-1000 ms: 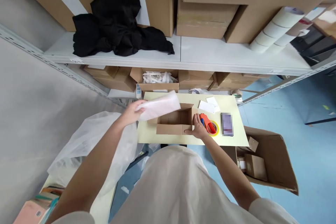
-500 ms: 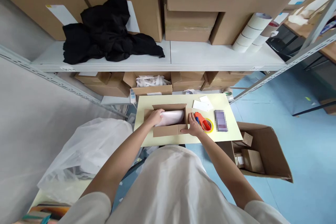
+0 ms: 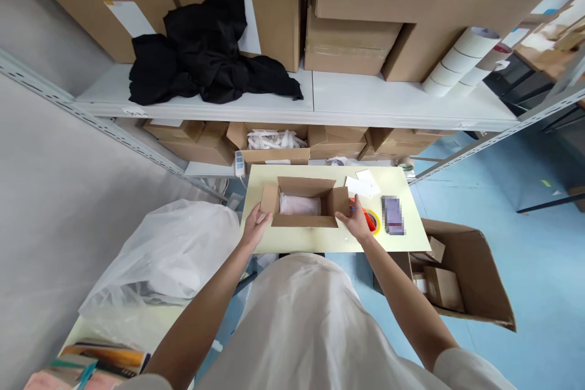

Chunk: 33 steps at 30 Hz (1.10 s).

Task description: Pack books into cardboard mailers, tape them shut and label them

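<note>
A small open cardboard box with raised flaps is on the pale yellow table in front of me. Inside it lies a white wrapped bundle, toward the left. My left hand pinches the left flap at its front corner. On the other side, my right hand has its fingers and thumb around the right flap. Just beyond the right hand is a red tape dispenser with a yellow-edged roll, partly covered by that hand.
White cards and a blurred purple item lie at the table's right. Behind stands a shelf with cartons and black cloth. A large carton holds small boxes at right; white plastic sheeting lies left.
My left hand has let go of the white bundle and moved left to the left flap. The bundle sits lower inside the box. My right hand still holds the right flap.
</note>
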Available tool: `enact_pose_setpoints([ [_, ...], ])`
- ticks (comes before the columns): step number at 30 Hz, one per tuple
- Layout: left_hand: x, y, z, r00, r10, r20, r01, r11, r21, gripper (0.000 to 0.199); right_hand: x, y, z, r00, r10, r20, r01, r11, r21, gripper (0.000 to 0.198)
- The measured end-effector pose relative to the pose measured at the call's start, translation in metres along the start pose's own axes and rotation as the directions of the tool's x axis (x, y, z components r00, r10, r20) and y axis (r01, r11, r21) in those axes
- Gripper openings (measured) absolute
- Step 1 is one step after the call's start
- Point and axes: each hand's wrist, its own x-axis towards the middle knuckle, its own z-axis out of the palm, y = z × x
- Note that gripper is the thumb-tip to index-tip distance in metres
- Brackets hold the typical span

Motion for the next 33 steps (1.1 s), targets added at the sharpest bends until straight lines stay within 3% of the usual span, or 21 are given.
enact_pose_setpoints([
  [4, -0.002, 0.001, -0.001, 0.962, 0.206, 0.180, -0.223, 0.972, 0.075, 0.081, -0.002, -0.004, 0.001, 0.995, -0.045, 0.094, 0.035, 0.993, 0.109, 0.077],
  [6, -0.003, 0.005, -0.004, 0.894, 0.300, 0.333, -0.380, 0.901, 0.209, 0.092, -0.004, -0.003, 0.003, 0.974, -0.139, 0.180, 0.137, 0.990, 0.028, 0.067],
  [9, 0.003, 0.009, -0.008, 0.769, 0.299, 0.565, -0.569, 0.723, 0.392, 0.106, -0.002, -0.001, 0.003, 0.908, -0.222, 0.356, 0.294, 0.942, -0.164, 0.058],
  [12, 0.017, 0.010, -0.008, 0.711, 0.266, 0.651, -0.652, 0.598, 0.467, 0.084, 0.004, -0.001, -0.002, 0.809, -0.207, 0.550, 0.426, 0.852, -0.305, 0.061],
  [15, 0.031, 0.009, -0.009, 0.686, 0.278, 0.673, -0.675, 0.588, 0.445, 0.057, 0.010, -0.004, -0.011, 0.749, -0.164, 0.642, 0.477, 0.806, -0.350, 0.082],
  [17, 0.036, 0.007, -0.011, 0.694, 0.283, 0.662, -0.654, 0.632, 0.416, 0.049, 0.011, -0.006, -0.015, 0.740, -0.153, 0.655, 0.469, 0.815, -0.339, 0.087],
  [19, 0.037, 0.003, -0.011, 0.728, 0.294, 0.620, -0.609, 0.694, 0.385, 0.045, 0.011, -0.007, -0.017, 0.759, -0.166, 0.629, 0.434, 0.850, -0.299, 0.076],
  [22, 0.033, -0.004, -0.006, 0.823, 0.304, 0.480, -0.485, 0.817, 0.314, 0.045, 0.010, -0.005, -0.014, 0.841, -0.220, 0.494, 0.358, 0.912, -0.202, 0.043],
  [25, 0.029, -0.007, 0.005, 0.922, 0.250, 0.297, -0.321, 0.921, 0.220, 0.051, 0.014, -0.005, -0.006, 0.931, -0.168, 0.323, 0.214, 0.970, -0.112, 0.031],
  [29, 0.027, -0.004, 0.020, 0.972, 0.197, 0.129, -0.220, 0.955, 0.198, 0.058, 0.024, -0.012, 0.006, 0.988, 0.064, 0.144, -0.037, 0.982, -0.185, 0.033],
  [31, 0.030, -0.004, 0.025, 0.985, 0.173, -0.019, -0.166, 0.965, 0.202, 0.071, 0.031, -0.018, 0.010, 0.994, 0.065, 0.092, -0.039, 0.966, -0.256, 0.044],
  [33, 0.035, -0.006, 0.027, 0.989, 0.084, -0.125, -0.058, 0.978, 0.202, 0.077, 0.039, -0.026, 0.011, 0.998, -0.003, 0.070, 0.026, 0.944, -0.329, 0.070],
])
